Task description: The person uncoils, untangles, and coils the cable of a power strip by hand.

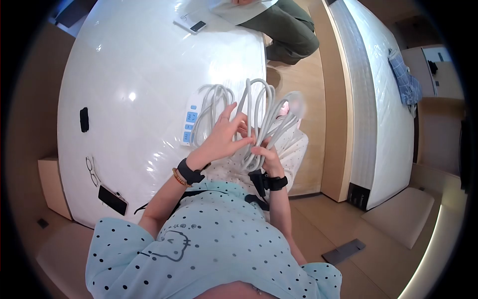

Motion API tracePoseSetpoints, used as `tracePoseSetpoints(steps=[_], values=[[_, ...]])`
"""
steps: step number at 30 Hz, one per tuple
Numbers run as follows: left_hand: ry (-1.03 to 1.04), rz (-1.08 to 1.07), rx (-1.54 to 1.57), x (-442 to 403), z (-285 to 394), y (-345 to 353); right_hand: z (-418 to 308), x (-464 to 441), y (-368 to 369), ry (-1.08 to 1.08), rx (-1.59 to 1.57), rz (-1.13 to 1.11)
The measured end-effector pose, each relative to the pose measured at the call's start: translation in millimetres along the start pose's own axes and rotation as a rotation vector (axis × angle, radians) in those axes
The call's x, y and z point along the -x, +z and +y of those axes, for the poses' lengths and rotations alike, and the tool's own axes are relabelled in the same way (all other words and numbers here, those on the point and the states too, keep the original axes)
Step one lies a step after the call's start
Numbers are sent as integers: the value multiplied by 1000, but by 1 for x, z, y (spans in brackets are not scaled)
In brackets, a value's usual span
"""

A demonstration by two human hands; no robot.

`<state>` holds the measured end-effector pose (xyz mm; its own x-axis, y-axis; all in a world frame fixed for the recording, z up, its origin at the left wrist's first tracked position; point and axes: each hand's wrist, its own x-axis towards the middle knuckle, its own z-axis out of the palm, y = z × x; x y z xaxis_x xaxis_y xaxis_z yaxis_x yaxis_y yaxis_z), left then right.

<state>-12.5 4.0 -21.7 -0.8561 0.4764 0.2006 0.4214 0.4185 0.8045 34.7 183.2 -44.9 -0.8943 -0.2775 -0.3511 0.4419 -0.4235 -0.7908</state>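
Observation:
My right hand (268,158) is closed around a bundle of grey cable (271,119) gathered into long loops, with the thumb across it. A black end piece (257,182), possibly a plug, hangs below the bundle near that wrist. Just to the left, my left hand (222,137) has its fingers spread, and its thumb reaches toward the bundle. Cable strands pass at its fingers; whether they grip one is hard to see. More loose loops lie beside a white power strip (187,127) with blue sockets, on the plastic-covered mattress (134,60).
On the mattress lie a phone (112,200), glasses (91,172), a black item (84,119) and a white device with a dark screen (197,26). Another person's dark trousers (286,30) are at the far edge. A second mattress (378,99) stands to the right.

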Motion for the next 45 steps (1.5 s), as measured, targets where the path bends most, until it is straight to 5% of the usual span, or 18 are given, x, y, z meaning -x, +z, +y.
tracePoseSetpoints(steps=[3,6,9,15,18,24,27,30,37,40,45], values=[[-251,69,396,1,0,6,4,-2,7,-63,-18,-5],[-424,53,413,0,2,2,5,-4,14,-78,-38,68],[-394,5,369,0,-1,1,14,-6,12,-9,-32,161],[-393,19,846,-5,7,5,7,-12,34,-33,70,137],[-523,-150,1121,-6,3,-16,11,-19,34,-13,70,133],[-426,-31,1341,8,8,-11,8,-22,49,12,-10,76],[-460,-21,1365,8,15,-21,9,-27,53,38,6,78],[-410,-62,823,13,-1,-18,24,-31,49,20,-2,105],[-449,79,466,15,-5,-44,24,-30,66,-69,-34,83],[-286,109,112,13,-27,-57,25,-33,52,-18,34,-17],[-408,-83,978,10,-34,-52,22,-25,66,-103,265,-176]])
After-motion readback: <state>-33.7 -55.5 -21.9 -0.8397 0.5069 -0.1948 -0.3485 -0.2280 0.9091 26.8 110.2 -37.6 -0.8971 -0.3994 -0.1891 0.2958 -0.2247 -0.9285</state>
